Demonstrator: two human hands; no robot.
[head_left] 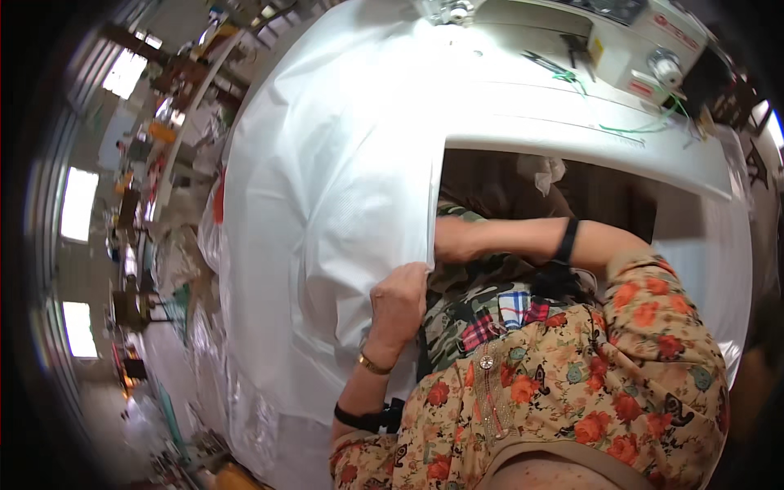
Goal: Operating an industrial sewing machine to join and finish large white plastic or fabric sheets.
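A large sheet of smooth white fabric (pixel 327 188) drapes over the left part of a white sewing table (pixel 531 122) and hangs down toward my lap. My left hand (pixel 398 302) is closed in a fist on the fabric's right edge, pinching it near the lower end. Just above it, my right hand (pixel 454 238) reaches across from the right, and its fingers disappear behind the same edge, so their grip is hidden. Bright light washes out the fabric near the sewing machine's needle area (pixel 457 13) at the top.
At the upper right sits a white machine part with a handwheel (pixel 665 67). Dark thread snips (pixel 545 67) and loose green thread (pixel 637 129) lie on the tabletop. White crumpled material (pixel 542 173) shows beneath the table. Cluttered workbenches (pixel 184 139) line the left side.
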